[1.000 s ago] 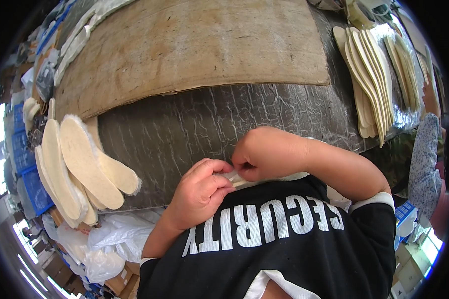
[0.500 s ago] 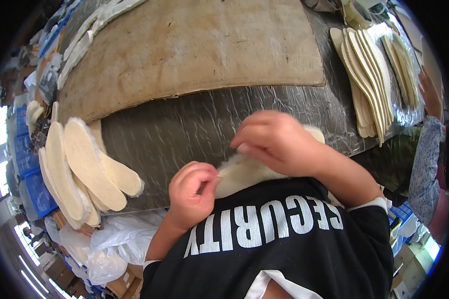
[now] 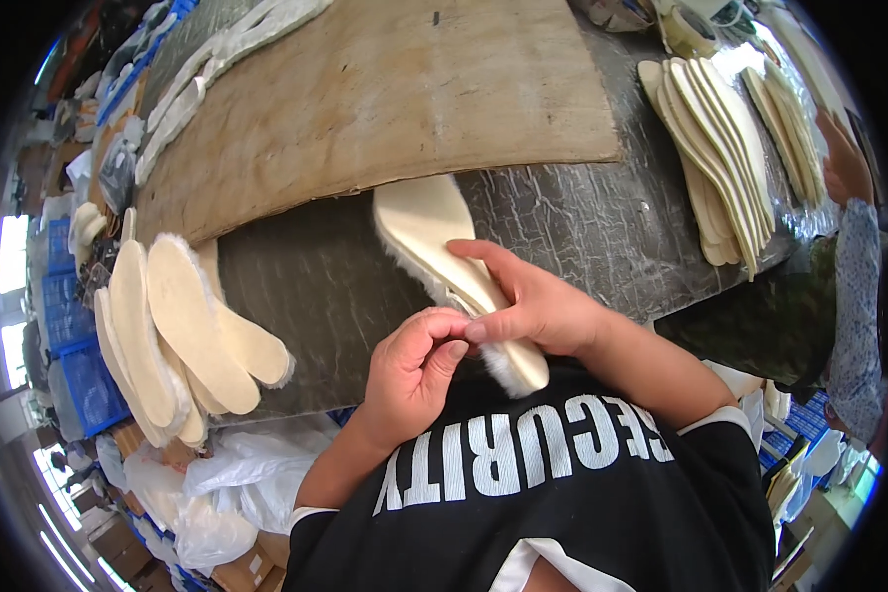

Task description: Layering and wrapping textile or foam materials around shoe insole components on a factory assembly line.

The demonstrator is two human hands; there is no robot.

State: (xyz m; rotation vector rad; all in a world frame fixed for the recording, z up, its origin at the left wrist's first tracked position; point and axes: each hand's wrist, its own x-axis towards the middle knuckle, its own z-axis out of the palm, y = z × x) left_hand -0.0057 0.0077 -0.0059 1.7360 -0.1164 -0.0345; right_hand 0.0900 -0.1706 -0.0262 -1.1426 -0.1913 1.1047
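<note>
A cream insole with a fluffy white edge slants over the dark table, its wide end away from me. My right hand grips it round the middle, thumb and fingers across its smooth face. My left hand is closed in a pinch at the fluffy edge, beside the right thumb; what lies between its fingertips, if anything, is too small to make out. To the left, several fleece-edged insoles lie in an overlapping pile.
A large brown board covers the table's far part. At right are a fanned stack of cream insoles and a smaller stack. Another person's hand is beside it. Clear plastic bags bulge below the table's left edge.
The insole has swung from lying sideways against my body to pointing away over the table. My right hand has lowered onto it, and my left hand has shifted slightly right.
</note>
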